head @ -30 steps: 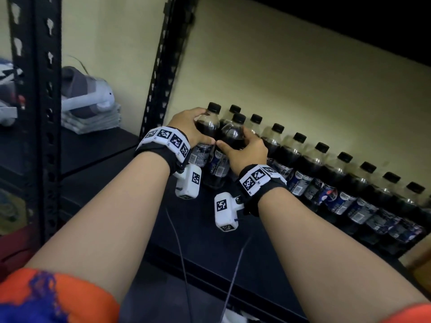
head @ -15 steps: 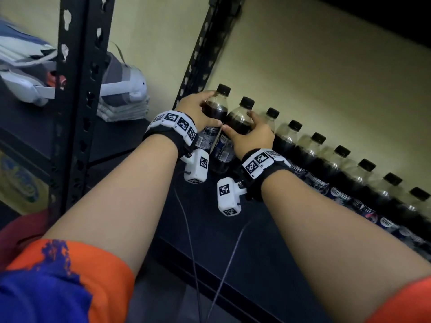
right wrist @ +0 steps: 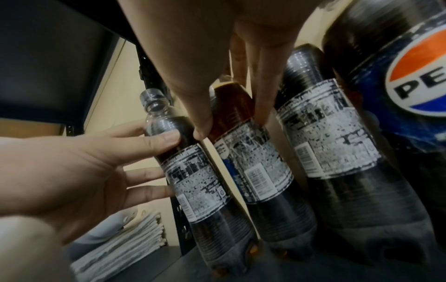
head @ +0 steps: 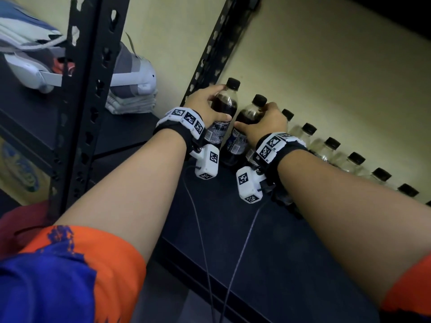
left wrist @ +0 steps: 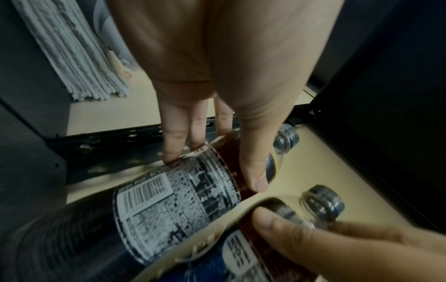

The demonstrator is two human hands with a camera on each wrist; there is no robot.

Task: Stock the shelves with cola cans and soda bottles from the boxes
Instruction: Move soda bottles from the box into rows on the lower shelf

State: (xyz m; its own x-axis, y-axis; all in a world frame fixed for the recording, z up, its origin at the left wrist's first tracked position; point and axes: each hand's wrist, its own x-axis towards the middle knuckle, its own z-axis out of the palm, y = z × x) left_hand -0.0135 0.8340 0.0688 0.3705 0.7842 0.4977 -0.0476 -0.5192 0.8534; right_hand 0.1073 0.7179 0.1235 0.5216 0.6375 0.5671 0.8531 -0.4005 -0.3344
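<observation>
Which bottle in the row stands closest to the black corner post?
The bottle gripped by the left hand: it ends the row beside the post; all others stand farther right.

head: above, looking down-forward | wrists: close, along fingers | shared: two bottles (head: pixel 224 113)

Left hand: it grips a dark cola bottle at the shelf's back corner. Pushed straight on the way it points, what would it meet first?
Probably the cream back wall: the left hand holds the dark black-capped plastic cola bottle just before it, beside the black perforated metal upright. Depth is unclear.
</observation>
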